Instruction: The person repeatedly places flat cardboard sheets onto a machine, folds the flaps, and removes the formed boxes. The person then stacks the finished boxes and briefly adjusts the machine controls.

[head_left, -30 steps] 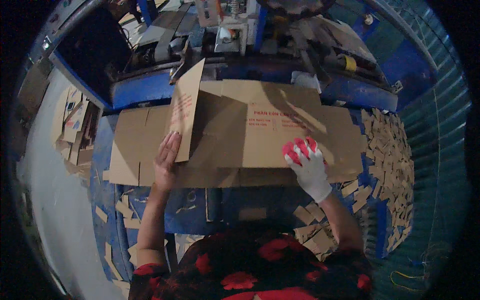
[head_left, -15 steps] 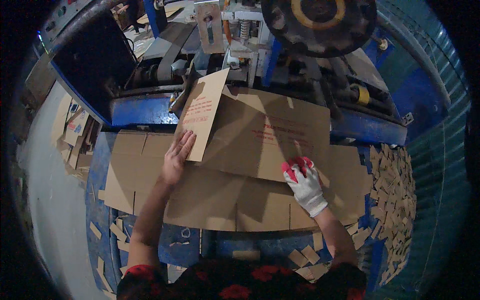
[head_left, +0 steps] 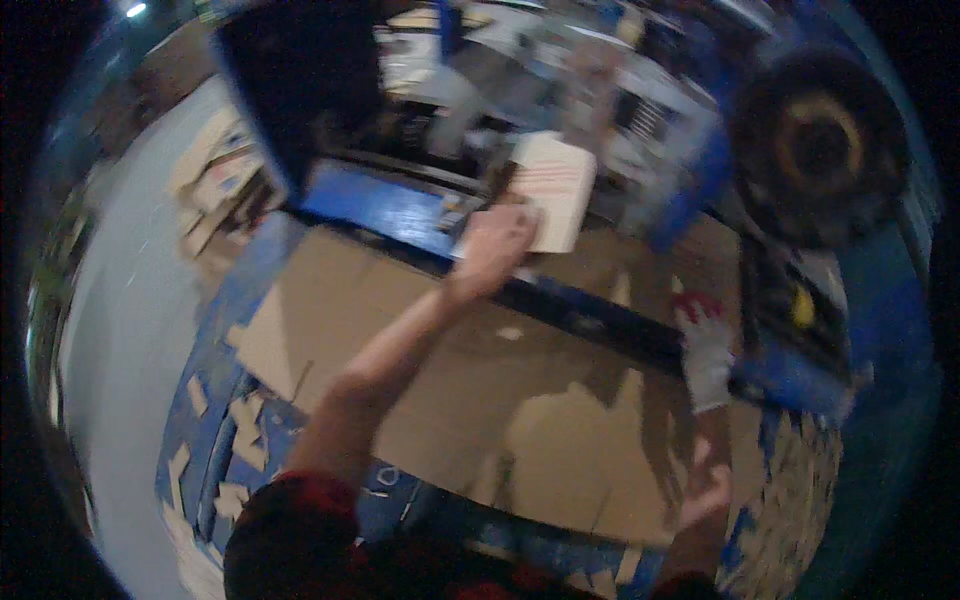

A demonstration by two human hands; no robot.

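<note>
At the far left, cardboard pieces are lying piled on the floor, and beside them the blue counter is carrying loose scraps. Across its middle a large flat brown sheet is spreading. Just beyond it, the person's bare left hand is touching the lower left edge of a red-printed panel; its fingers are bending, but everything is blurring, so I cannot tell whether they are pinching it. The panel seems to be rising from a printed cardboard blank, which is lying over the front of the machine. Farther right, the gloved right hand is resting its red fingertips on the blank near its right end; I cannot tell whether it is gripping. Beyond that, a dark wheel is standing, with more offcuts heaping below. To my eye, the board is looking light and fairly stiff, likely creasing if squeezed; the panel's free edge and the blank's near edge are offering the best hold.
</note>
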